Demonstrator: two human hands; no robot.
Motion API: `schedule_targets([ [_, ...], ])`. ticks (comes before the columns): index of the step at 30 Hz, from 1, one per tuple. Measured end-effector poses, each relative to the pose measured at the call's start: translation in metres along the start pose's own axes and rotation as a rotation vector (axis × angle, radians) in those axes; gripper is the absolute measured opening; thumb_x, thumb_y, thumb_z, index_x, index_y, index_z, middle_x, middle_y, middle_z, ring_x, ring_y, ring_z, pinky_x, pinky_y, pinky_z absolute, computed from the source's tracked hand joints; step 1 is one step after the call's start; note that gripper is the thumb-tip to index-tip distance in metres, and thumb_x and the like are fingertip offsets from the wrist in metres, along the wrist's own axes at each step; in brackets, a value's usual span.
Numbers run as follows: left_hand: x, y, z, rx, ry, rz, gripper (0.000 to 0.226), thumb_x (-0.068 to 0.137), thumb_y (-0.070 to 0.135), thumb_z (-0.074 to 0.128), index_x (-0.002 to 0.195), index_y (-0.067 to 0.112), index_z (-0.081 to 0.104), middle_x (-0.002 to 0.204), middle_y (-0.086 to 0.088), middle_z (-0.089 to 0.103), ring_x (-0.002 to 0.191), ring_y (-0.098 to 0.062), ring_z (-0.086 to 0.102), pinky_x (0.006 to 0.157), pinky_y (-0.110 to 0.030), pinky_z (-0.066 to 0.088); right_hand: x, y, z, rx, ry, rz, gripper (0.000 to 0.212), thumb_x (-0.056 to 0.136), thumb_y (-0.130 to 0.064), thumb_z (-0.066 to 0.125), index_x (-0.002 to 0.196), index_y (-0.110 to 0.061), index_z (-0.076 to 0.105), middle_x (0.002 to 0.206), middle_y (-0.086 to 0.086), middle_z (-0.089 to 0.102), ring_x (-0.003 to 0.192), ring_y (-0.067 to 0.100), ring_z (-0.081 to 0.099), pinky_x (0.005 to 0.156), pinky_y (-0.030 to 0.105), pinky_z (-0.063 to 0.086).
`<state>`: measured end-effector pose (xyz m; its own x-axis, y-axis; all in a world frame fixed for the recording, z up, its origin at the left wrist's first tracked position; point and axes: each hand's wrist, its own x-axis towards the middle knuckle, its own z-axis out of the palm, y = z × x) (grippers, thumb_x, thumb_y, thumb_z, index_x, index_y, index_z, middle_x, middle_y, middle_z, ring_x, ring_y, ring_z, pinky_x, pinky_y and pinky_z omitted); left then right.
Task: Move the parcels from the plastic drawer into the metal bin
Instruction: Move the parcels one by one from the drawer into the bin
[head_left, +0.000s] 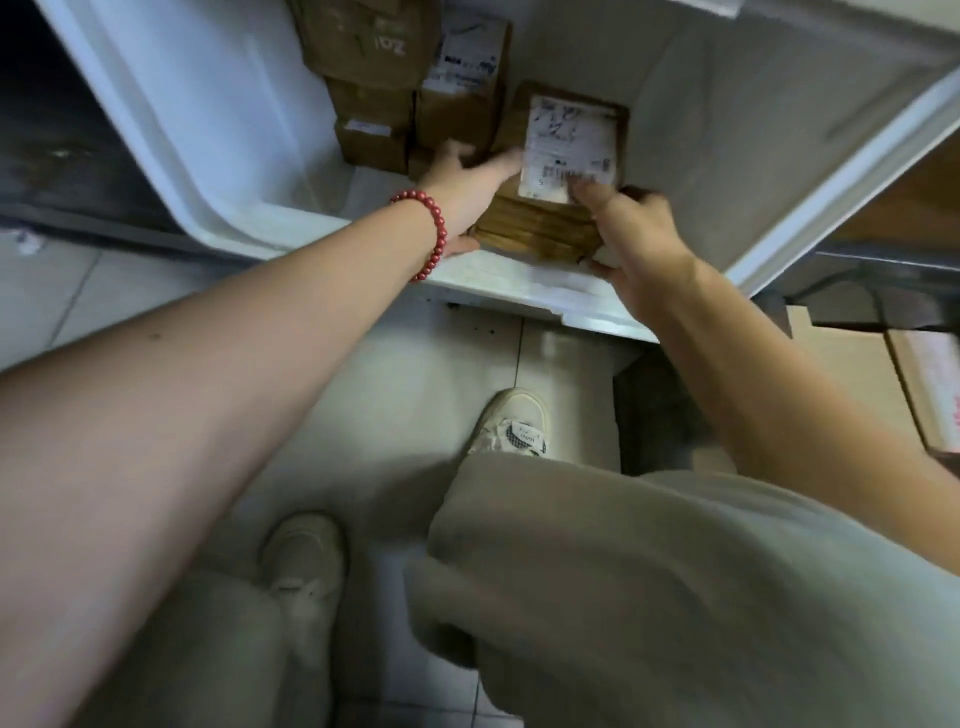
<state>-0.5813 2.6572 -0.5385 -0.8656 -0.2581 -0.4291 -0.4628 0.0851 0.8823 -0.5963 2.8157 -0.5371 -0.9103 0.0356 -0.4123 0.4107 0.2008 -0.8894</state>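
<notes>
A white plastic drawer (218, 156) stands open in front of me, holding several brown cardboard parcels. Both hands reach into it and grip one parcel (545, 231) with a white shipping label on top, near the drawer's front wall. My left hand (467, 192), with a red bead bracelet on the wrist, holds its left side, fingers on top and thumb on the near face. My right hand (634, 234) holds the right side, with fingers on the label. More stacked parcels (374, 78) sit at the drawer's back left. The metal bin is not clearly in view.
Pale tiled floor (395, 374) lies below the drawer, with my two shoes and trouser legs on it. Cardboard boxes (930, 389) sit at the right edge under a dark shelf. A dark surface (57, 140) lies left of the drawer.
</notes>
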Motion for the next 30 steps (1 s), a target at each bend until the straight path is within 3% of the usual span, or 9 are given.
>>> schedule_targets([
  [4, -0.049, 0.012, -0.022, -0.078, -0.106, -0.005, 0.047, 0.086, 0.041, 0.065, 0.125, 0.024, 0.045, 0.125, -0.003, 0.057, 0.110, -0.025, 0.060, 0.092, -0.046, 0.051, -0.056, -0.008, -0.006, 0.009, -0.047, 0.064, 0.056, 0.087, -0.041, 0.065, 0.126, -0.011, 0.040, 0.126, 0.005, 0.056, 0.112, 0.021, 0.056, 0.095, 0.040, 0.044],
  [7, -0.096, 0.018, -0.039, -0.117, -0.135, -0.018, 0.044, 0.087, 0.040, 0.064, 0.125, 0.024, 0.049, 0.116, -0.001, 0.063, 0.100, -0.020, 0.065, 0.088, -0.044, 0.054, -0.099, -0.017, -0.012, 0.094, -0.050, 0.069, 0.049, 0.088, -0.045, 0.062, 0.122, -0.014, 0.045, 0.125, 0.004, 0.058, 0.115, 0.023, 0.056, 0.092, 0.044, 0.048],
  [10, -0.147, 0.027, -0.057, -0.139, -0.133, -0.012, 0.029, 0.092, 0.035, 0.059, 0.118, 0.024, 0.052, 0.097, 0.004, 0.062, 0.085, -0.016, 0.063, 0.079, -0.034, 0.054, -0.140, -0.025, -0.020, 0.247, -0.065, 0.072, 0.065, 0.080, -0.053, 0.064, 0.132, -0.019, 0.048, 0.130, 0.003, 0.058, 0.118, 0.028, 0.055, 0.094, 0.049, 0.049],
  [13, -0.186, 0.034, -0.078, -0.110, -0.164, -0.006, 0.020, 0.092, 0.033, 0.059, 0.110, 0.027, 0.056, 0.095, 0.004, 0.062, 0.089, -0.019, 0.063, 0.092, -0.037, 0.050, -0.166, -0.027, -0.029, 0.328, -0.114, 0.050, 0.082, 0.078, -0.054, 0.066, 0.146, -0.026, 0.032, 0.134, -0.002, 0.052, 0.117, 0.029, 0.055, 0.085, 0.045, 0.055],
  [16, -0.212, 0.046, -0.093, -0.112, -0.169, 0.016, 0.028, 0.091, 0.036, 0.060, 0.117, 0.026, 0.057, 0.107, 0.001, 0.063, 0.096, -0.021, 0.063, 0.094, -0.037, 0.050, -0.188, -0.036, -0.034, 0.366, -0.151, 0.012, 0.057, 0.091, -0.046, 0.059, 0.141, -0.027, 0.040, 0.130, -0.001, 0.053, 0.108, 0.023, 0.057, 0.072, 0.036, 0.058],
  [18, -0.220, 0.048, -0.098, -0.146, -0.145, 0.041, 0.028, 0.089, 0.039, 0.062, 0.113, 0.026, 0.057, 0.112, 0.000, 0.063, 0.097, -0.022, 0.064, 0.093, -0.037, 0.051, -0.200, -0.039, -0.034, 0.347, -0.186, -0.026, 0.042, 0.094, -0.047, 0.055, 0.130, -0.025, 0.054, 0.124, 0.001, 0.061, 0.106, 0.019, 0.060, 0.076, 0.034, 0.058],
  [22, -0.217, 0.033, -0.096, -0.183, -0.028, 0.082, 0.038, 0.083, 0.046, 0.065, 0.111, 0.023, 0.054, 0.114, -0.001, 0.064, 0.100, -0.021, 0.065, 0.080, -0.033, 0.055, -0.212, -0.021, -0.025, 0.351, -0.125, -0.092, 0.036, 0.093, -0.050, 0.054, 0.110, -0.018, 0.059, 0.100, 0.002, 0.066, 0.093, 0.017, 0.065, 0.078, 0.032, 0.057],
  [27, -0.209, 0.023, -0.084, 0.011, -0.090, 0.253, 0.078, 0.053, 0.071, 0.070, 0.118, 0.033, 0.053, 0.122, 0.010, 0.059, 0.114, -0.008, 0.057, 0.101, -0.040, 0.046, -0.220, 0.002, -0.020, 0.445, 0.019, -0.080, 0.047, 0.093, -0.052, 0.053, 0.129, -0.022, 0.054, 0.103, -0.002, 0.064, 0.086, 0.013, 0.066, 0.073, 0.032, 0.058],
  [30, -0.210, 0.020, -0.082, 0.062, -0.195, 0.284, 0.091, 0.051, 0.070, 0.075, 0.130, 0.035, 0.048, 0.131, 0.017, 0.050, 0.112, 0.006, 0.054, 0.099, -0.028, 0.047, -0.224, 0.005, -0.019, 0.428, 0.115, -0.113, 0.045, 0.093, -0.051, 0.052, 0.132, -0.029, 0.045, 0.114, -0.008, 0.059, 0.109, 0.022, 0.064, 0.073, 0.031, 0.060],
])
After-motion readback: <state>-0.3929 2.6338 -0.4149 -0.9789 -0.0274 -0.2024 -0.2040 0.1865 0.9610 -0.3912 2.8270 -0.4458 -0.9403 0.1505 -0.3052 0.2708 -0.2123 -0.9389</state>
